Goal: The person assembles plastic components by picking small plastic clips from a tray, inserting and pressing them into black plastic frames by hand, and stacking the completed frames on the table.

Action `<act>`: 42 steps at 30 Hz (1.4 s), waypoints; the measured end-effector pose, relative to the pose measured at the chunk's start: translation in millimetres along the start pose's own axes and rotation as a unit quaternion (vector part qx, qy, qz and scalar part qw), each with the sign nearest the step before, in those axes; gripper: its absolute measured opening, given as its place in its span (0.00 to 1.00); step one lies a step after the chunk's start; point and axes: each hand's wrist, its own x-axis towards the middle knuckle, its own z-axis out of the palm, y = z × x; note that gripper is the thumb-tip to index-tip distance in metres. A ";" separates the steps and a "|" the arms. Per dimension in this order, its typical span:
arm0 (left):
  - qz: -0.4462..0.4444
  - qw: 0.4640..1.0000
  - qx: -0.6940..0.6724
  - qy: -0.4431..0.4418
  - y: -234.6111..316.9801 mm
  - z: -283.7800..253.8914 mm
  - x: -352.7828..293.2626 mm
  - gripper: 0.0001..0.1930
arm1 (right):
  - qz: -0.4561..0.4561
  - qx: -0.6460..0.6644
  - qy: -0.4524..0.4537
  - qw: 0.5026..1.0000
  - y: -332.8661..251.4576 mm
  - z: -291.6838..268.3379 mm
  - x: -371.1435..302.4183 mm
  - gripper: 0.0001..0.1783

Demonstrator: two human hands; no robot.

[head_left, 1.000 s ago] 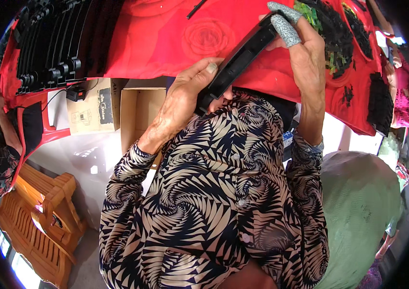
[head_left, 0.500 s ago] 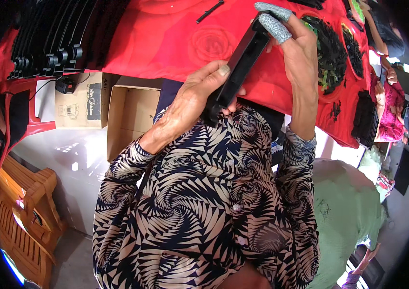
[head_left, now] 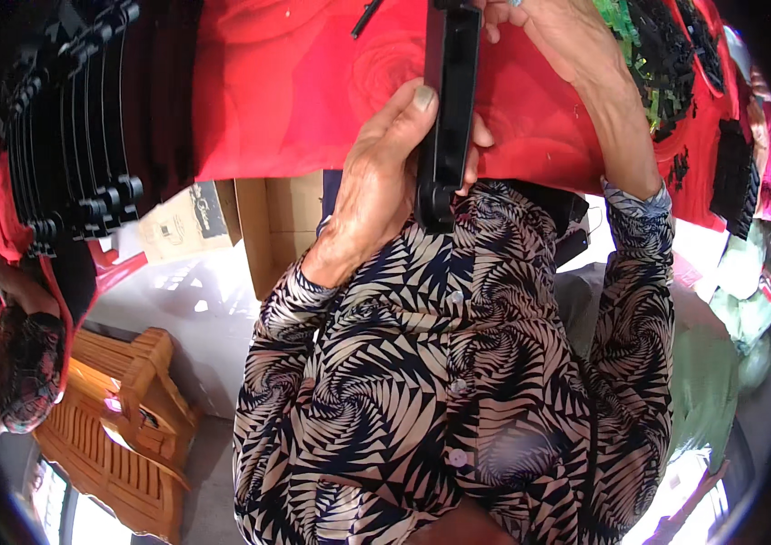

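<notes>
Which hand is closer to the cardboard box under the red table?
Left. The left hand grips the black plastic bar just right of and above the cardboard box. The right hand holds the bar's upper end, farther right.

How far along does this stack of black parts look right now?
Done: a row of curved black plastic parts stands stacked at the left of the red rose-print cloth. In hand: the left hand grips the lower end of one long black part, the right hand its top. Left: loose black pieces lie at the right.
</notes>
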 end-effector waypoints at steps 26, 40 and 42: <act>-0.018 0.982 0.139 0.130 -5.5 -9.8 -25.7 0.24 | 0.038 0.175 0.127 0.976 48.0 31.6 -55.3 0.21; -0.101 0.971 0.144 0.161 5.8 -21.0 -27.1 0.22 | -0.013 0.257 0.135 0.957 60.5 45.9 -50.0 0.19; -0.089 0.969 0.174 0.153 13.1 -20.8 -27.7 0.22 | 0.011 0.214 0.157 0.964 58.0 44.9 -46.4 0.19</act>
